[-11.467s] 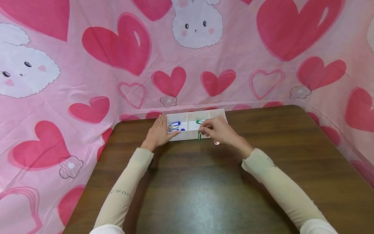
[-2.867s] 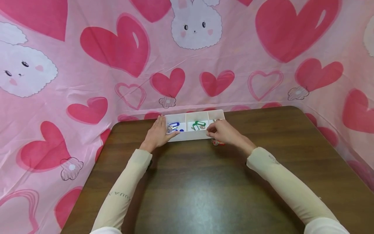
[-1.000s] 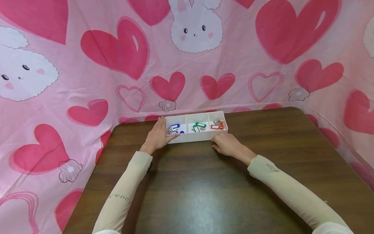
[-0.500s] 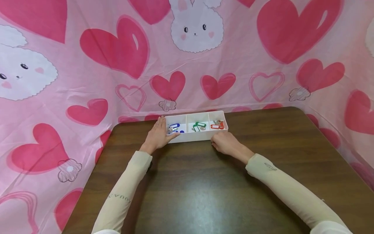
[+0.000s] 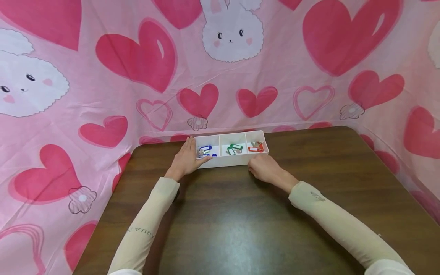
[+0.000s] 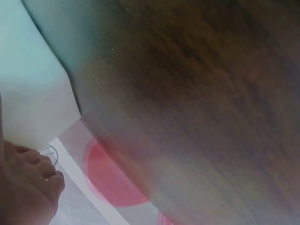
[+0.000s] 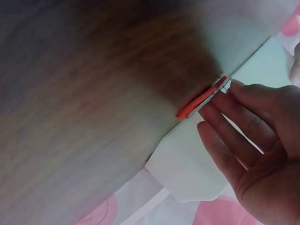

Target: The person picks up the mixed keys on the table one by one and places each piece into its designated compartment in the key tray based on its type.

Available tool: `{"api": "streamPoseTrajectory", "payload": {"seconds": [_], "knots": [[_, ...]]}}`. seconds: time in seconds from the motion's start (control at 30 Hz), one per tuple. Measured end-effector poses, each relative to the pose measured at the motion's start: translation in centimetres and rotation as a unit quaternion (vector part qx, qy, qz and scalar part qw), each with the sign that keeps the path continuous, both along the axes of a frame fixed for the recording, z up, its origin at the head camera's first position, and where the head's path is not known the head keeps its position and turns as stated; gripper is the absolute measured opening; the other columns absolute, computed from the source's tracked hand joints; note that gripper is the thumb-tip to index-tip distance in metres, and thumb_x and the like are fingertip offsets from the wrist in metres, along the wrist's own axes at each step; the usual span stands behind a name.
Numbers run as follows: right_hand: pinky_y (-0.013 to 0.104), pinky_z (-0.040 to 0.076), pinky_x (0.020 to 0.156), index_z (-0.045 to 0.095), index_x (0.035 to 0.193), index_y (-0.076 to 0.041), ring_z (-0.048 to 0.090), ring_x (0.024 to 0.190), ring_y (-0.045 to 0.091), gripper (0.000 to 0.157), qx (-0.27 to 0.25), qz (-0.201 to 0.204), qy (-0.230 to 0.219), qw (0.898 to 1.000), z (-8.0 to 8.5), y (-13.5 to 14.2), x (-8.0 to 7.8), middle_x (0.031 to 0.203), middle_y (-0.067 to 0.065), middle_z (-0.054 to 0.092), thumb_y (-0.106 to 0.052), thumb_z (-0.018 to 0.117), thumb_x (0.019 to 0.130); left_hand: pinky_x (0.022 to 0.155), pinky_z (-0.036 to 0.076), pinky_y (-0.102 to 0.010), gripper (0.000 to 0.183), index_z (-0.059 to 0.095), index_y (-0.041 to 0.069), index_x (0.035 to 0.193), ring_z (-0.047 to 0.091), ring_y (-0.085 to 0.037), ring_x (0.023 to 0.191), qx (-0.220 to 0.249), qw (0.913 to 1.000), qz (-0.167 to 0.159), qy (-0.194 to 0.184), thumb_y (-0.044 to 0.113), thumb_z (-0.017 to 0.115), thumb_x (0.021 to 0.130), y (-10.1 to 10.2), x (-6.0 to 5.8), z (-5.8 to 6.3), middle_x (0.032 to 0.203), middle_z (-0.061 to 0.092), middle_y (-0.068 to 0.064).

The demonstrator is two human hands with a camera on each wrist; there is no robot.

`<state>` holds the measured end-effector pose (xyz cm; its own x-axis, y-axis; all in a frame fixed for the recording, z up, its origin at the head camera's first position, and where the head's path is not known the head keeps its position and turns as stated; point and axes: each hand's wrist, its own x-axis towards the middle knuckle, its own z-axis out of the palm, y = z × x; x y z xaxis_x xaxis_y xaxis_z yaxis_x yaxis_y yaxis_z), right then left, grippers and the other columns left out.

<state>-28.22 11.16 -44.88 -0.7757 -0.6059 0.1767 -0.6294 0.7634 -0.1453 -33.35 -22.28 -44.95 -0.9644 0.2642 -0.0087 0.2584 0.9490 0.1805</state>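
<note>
A long white box point(image 5: 225, 162) with three compartments stands near the table's back edge. Blue key tags point(image 5: 206, 148) with keys lie in its left compartment, green key tags point(image 5: 236, 146) in the middle, red-orange ones point(image 5: 253, 149) in the right. My left hand point(image 5: 184, 159) rests against the box's left end, its thumb along the front wall. My right hand point(image 5: 264, 168) is low at the front right of the box. In the right wrist view, its thumb and fingertips pinch a red key tag point(image 7: 201, 103) by its ring end, beside the box wall. The head view hides this tag.
The brown wooden table point(image 5: 220, 221) spreads out in front of the box. A pink cloth point(image 5: 227, 76) with hearts and rabbits hangs behind the table and at its sides.
Earlier the right hand held a green key tag over the box, then reached into the right compartment. It has since come down to the table in front. The left hand stays put.
</note>
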Motion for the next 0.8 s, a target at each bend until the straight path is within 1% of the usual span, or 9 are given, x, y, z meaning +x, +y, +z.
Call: {"api": "streamPoseTrajectory", "payload": {"seconds": [0.17, 0.37, 0.8], "knots": [[0.04, 0.057, 0.063, 0.077, 0.078, -0.011, 0.06, 0.062, 0.018, 0.014, 0.001, 0.005, -0.002, 1.0, 0.2, -0.2, 0.3, 0.069, 0.001, 0.071, -0.01, 0.077, 0.093, 0.135, 0.018, -0.048, 0.122, 0.008, -0.001, 0.167, 0.008, -0.035, 0.167, 0.0, 1.0, -0.001, 0.0, 0.085, 0.045, 0.09, 0.0, 0.2, 0.1, 0.177, 0.009, -0.02], [0.036, 0.055, 0.063, 0.079, 0.085, -0.009, 0.056, 0.062, 0.017, 0.01, -0.002, -0.001, -0.015, 1.0, 0.3, -0.3, 0.4, 0.07, 0.001, 0.072, -0.011, 0.077, 0.094, 0.134, 0.019, -0.049, 0.121, 0.008, -0.002, 0.167, 0.009, -0.035, 0.167, 0.002, 1.0, 0.001, 0.001, 0.085, 0.046, 0.091, 0.1, 0.3, 0.1, 0.177, 0.009, -0.021], [0.041, 0.059, 0.065, 0.079, 0.086, -0.014, 0.059, 0.064, 0.017, 0.01, -0.005, -0.013, -0.013, 1.0, 1.1, 0.2, 0.7, 0.076, -0.002, 0.074, -0.016, 0.077, 0.095, 0.135, 0.017, -0.048, 0.121, 0.006, -0.001, 0.167, 0.007, -0.034, 0.167, 0.0, 1.0, 0.004, -0.006, 0.085, 0.044, 0.091, 0.1, 0.4, 0.1, 0.178, 0.006, -0.02]]}}
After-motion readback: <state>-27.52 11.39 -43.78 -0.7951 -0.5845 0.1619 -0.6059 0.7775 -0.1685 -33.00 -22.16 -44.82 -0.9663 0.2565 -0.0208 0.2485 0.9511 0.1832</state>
